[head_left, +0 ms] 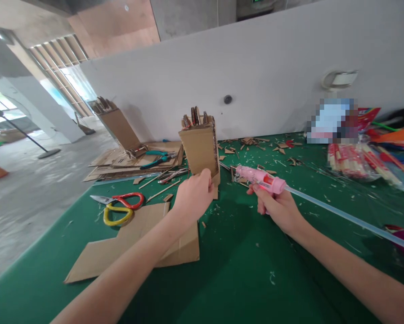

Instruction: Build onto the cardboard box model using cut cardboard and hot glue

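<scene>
My left hand [195, 194] is closed at the lower front of an upright cardboard box [199, 146], its fingertips partly hidden. Upright cardboard strips [195, 116] with rounded ends stick out of the box's top. In my right hand [278, 204] is a pink hot glue gun [261, 177], its nozzle pointing left towards the box but apart from it. A long translucent glue stick [340, 213] runs out of the gun's rear to the right. Below my left wrist lies a flat piece of cut cardboard [181, 249].
Scissors [119, 208] with red and yellow handles lie at left. Behind them are pliers [158, 158], thin sticks, stacked cardboard [101, 164] and a second cardboard box [119, 128]. Scraps litter the green table [229, 270]; packaged sticks [348, 159] lie at right. A white wall [262, 81] stands behind.
</scene>
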`<state>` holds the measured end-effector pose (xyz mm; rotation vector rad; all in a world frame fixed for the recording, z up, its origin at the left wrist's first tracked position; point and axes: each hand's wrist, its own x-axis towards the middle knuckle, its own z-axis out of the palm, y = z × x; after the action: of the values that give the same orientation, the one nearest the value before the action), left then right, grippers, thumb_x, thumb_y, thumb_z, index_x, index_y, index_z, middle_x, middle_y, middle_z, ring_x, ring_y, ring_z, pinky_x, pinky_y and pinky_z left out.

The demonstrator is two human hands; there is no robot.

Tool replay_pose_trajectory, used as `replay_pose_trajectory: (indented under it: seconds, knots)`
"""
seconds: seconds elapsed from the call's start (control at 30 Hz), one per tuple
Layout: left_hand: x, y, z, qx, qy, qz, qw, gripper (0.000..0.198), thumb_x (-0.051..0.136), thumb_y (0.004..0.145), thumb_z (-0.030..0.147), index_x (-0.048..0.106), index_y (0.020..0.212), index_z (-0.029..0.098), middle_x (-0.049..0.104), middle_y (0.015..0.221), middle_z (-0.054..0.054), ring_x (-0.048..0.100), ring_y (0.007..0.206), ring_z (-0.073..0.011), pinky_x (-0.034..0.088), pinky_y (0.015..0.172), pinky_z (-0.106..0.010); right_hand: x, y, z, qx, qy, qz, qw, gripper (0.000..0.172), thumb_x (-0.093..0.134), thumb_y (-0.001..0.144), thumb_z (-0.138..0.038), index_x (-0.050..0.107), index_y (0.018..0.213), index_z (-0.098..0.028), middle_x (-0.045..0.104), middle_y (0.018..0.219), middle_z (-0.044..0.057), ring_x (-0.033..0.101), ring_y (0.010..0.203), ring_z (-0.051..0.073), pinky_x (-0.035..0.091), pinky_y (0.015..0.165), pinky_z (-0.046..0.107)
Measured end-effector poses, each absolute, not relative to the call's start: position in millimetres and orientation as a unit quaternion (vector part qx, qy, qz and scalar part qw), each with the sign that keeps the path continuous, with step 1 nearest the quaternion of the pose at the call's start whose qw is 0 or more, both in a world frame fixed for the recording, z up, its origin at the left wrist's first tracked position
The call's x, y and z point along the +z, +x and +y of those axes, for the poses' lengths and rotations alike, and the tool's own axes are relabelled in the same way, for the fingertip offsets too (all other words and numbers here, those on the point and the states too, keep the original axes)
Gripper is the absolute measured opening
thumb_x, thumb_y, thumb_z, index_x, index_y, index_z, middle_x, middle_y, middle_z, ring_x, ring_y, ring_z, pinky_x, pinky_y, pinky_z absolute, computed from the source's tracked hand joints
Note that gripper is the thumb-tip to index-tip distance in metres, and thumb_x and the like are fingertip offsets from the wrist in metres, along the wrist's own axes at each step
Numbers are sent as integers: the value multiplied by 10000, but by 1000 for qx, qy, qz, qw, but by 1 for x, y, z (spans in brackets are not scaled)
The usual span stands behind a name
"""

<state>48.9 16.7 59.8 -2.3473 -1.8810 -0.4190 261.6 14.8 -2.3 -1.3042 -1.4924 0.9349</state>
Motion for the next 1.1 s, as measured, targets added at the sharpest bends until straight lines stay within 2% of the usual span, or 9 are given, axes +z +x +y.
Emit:
replay_pose_trajectory:
  seconds: [0.2,0.3,0.43,0.63,0.87,1.1]
  knots:
    - [34,55,26,-96,-790,-590,136,165,400,848,170,545,772,185,668,725,-80,651,726,-246,398,659,-355,4,259,13,367,-551,-612,432,400,493,838,-556,638,855,-183,515,488,-31,528,474,143,444,526,306]
    - [33,57,31,-100,-795,-584,131,177,403,875,225,554,795,180,669,708,-83,652,709,-256,401,650,-358,4,260,13,362,-560,-616,420,412,480,838,-562,644,850,-184,515,495,-27,537,484,147,444,534,310]
    - [37,57,30,-82,-817,-562,103,144,533,838,325,542,860,183,670,752,-69,644,737,-258,409,665,-352,3,261,12,358,-565,-623,406,420,474,837,-570,654,838,-190,511,485,-25,541,487,157,433,528,311]
    - [40,55,26,-59,-849,-514,109,165,527,842,241,511,996,184,666,856,-66,619,861,-254,396,710,-354,3,260,13,344,-570,-633,395,412,466,837,-569,649,816,-201,530,486,-15,545,498,165,423,523,310]
    - [36,56,30,-72,-846,-505,152,315,589,826,346,497,1051,145,649,854,-75,572,895,-272,365,721,-370,7,257,11,329,-560,-658,381,384,459,834,-551,598,727,-210,495,455,-24,526,485,161,419,511,301]
    - [36,53,32,-84,-859,-478,162,328,600,836,389,521,1071,175,644,1006,-65,522,961,-258,318,758,-365,5,258,13,340,-583,-638,370,432,461,829,-587,650,813,-198,529,464,-15,549,506,174,432,536,316]
